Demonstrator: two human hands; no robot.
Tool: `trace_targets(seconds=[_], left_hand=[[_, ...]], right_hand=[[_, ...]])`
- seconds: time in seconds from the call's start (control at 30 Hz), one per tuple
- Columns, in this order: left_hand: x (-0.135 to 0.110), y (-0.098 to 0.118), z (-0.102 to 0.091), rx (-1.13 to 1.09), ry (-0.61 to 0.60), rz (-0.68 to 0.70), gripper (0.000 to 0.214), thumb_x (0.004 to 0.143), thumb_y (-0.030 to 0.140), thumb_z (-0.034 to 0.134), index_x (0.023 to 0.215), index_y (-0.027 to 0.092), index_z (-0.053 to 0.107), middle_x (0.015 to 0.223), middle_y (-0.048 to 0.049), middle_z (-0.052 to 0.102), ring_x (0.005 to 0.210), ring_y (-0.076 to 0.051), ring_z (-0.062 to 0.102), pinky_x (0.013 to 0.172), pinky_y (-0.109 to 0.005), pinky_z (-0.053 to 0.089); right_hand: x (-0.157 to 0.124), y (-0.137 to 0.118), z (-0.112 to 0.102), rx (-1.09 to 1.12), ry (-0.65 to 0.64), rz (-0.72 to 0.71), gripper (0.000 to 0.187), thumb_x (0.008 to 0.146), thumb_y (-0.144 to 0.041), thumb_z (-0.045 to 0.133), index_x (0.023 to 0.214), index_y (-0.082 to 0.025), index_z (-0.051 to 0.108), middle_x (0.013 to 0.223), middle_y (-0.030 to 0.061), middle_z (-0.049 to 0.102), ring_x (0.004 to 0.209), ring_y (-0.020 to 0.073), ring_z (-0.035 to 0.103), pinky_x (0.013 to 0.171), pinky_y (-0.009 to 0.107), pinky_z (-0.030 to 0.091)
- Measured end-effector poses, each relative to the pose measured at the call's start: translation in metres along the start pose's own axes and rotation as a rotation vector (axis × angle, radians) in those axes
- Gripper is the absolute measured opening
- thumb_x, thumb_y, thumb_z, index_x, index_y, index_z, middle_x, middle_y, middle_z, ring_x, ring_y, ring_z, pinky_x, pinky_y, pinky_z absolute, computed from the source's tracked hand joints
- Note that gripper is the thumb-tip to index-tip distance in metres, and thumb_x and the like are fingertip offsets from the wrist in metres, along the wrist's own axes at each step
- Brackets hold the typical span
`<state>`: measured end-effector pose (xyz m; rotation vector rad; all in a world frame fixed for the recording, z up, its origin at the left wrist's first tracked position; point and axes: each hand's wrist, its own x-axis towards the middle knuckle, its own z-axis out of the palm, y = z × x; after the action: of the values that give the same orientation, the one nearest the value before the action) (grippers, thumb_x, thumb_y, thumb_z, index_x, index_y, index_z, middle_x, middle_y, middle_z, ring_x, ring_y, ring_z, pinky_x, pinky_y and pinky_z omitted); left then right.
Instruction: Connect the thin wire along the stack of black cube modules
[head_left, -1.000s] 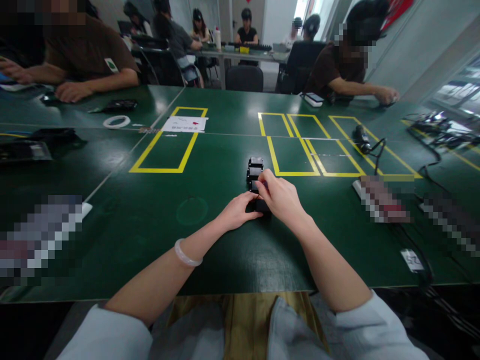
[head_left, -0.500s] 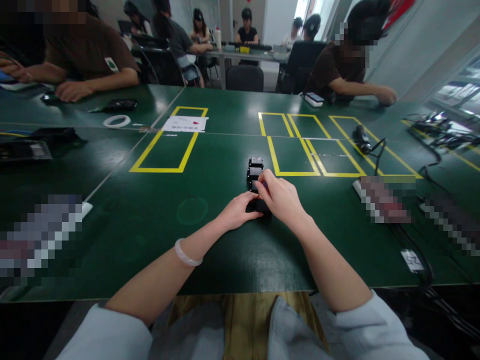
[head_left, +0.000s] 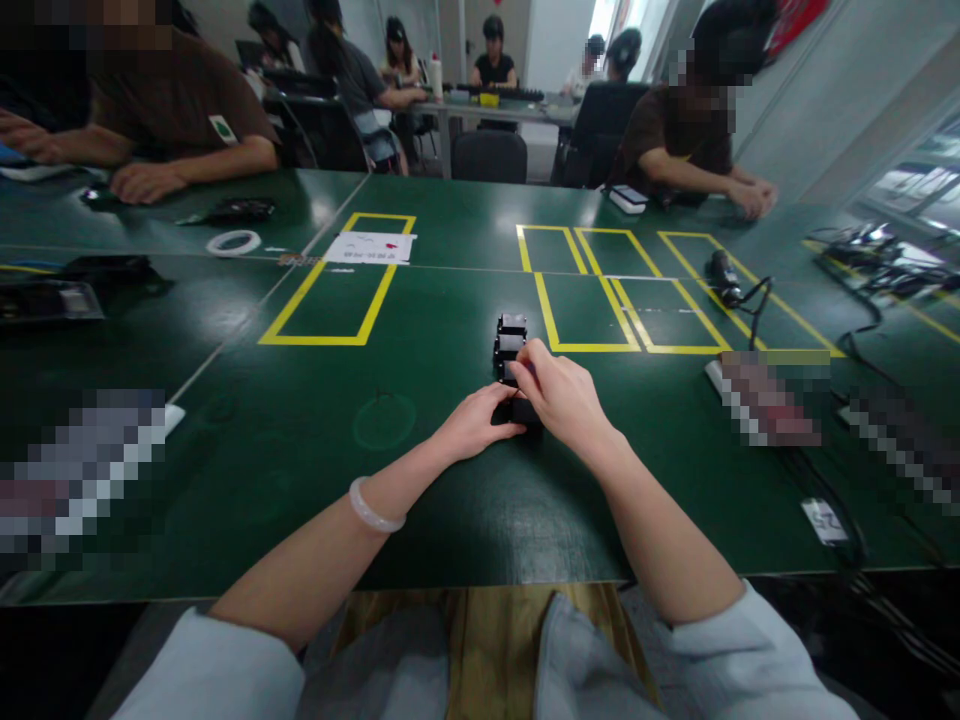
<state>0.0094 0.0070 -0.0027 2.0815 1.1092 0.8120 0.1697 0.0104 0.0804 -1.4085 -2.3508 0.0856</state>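
Note:
A short row of small black blocks (head_left: 511,340) lies on the green table (head_left: 315,450) in front of me. My left hand (head_left: 474,424) and my right hand (head_left: 561,395) meet at the near end of the row. Both hands have their fingers curled round the nearest black block (head_left: 523,410), which is mostly hidden beneath them. A pale bangle (head_left: 371,510) sits on my left wrist.
Yellow tape rectangles (head_left: 337,295) mark the tabletop. A white sheet (head_left: 370,247) and a white ring (head_left: 233,242) lie at the far left. A black tool with a cable (head_left: 726,280) lies at the right. Other people sit along the far edge.
My hands and the blocks have stayed put. The person at the far right has drawn an outstretched hand in closer.

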Motion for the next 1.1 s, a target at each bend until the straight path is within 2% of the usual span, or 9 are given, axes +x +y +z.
trace_targets(seconds=[0.23,0.5,0.67,0.8,0.93,1.1], left_hand=[[-0.0001,0.0016,-0.0012,0.010,0.001,0.007,0.047,0.078,0.033,0.070,0.121,0.020,0.057,0.118,-0.0083,0.061,0.109,-0.026,0.058,0.095,-0.039,0.045],[-0.0005,0.0009,-0.0010,0.021,-0.001,0.007,0.048,0.078,0.033,0.070,0.122,0.020,0.056,0.119,-0.0085,0.061,0.109,-0.027,0.058,0.096,-0.040,0.045],[0.0000,0.0004,-0.0007,0.013,-0.004,-0.002,0.046,0.078,0.032,0.069,0.120,0.020,0.057,0.119,-0.0084,0.061,0.109,-0.027,0.058,0.096,-0.040,0.044],[0.0003,0.0003,-0.0006,0.028,-0.007,-0.001,0.040,0.078,0.033,0.070,0.113,0.019,0.059,0.115,-0.0080,0.062,0.107,-0.026,0.059,0.094,-0.039,0.045],[0.0001,-0.0009,0.0001,0.026,-0.001,0.004,0.046,0.078,0.035,0.070,0.119,0.019,0.057,0.118,-0.0086,0.062,0.108,-0.026,0.058,0.095,-0.039,0.045],[-0.0003,-0.0011,-0.0002,0.017,-0.007,0.004,0.047,0.078,0.034,0.069,0.121,0.020,0.056,0.119,-0.0082,0.061,0.110,-0.026,0.058,0.097,-0.039,0.044]], right_hand=[[-0.0008,0.0010,0.0017,-0.004,0.024,0.024,0.021,0.093,-0.031,0.033,0.104,-0.020,0.048,0.081,0.0032,0.067,0.067,0.0161,0.061,0.061,0.026,0.034],[-0.0013,0.0011,0.0022,-0.048,0.057,0.001,0.022,0.094,-0.033,0.034,0.100,-0.020,0.050,0.079,0.0027,0.067,0.066,0.0157,0.060,0.061,0.026,0.033],[-0.0005,0.0003,0.0026,-0.086,0.047,-0.015,0.030,0.097,-0.041,0.030,0.095,-0.020,0.051,0.077,0.0032,0.067,0.067,0.0161,0.061,0.062,0.026,0.033],[-0.0003,-0.0002,0.0027,-0.092,0.038,0.025,0.026,0.097,-0.034,0.029,0.100,-0.019,0.050,0.078,0.0035,0.068,0.066,0.0152,0.060,0.061,0.025,0.032],[-0.0009,-0.0005,0.0010,-0.081,0.056,0.003,0.021,0.094,-0.029,0.033,0.100,-0.019,0.050,0.079,0.0026,0.067,0.065,0.0147,0.060,0.061,0.025,0.032],[-0.0012,0.0012,0.0029,-0.086,0.068,-0.037,0.028,0.097,-0.039,0.030,0.094,-0.020,0.051,0.077,0.0023,0.067,0.066,0.0149,0.060,0.061,0.025,0.032]])
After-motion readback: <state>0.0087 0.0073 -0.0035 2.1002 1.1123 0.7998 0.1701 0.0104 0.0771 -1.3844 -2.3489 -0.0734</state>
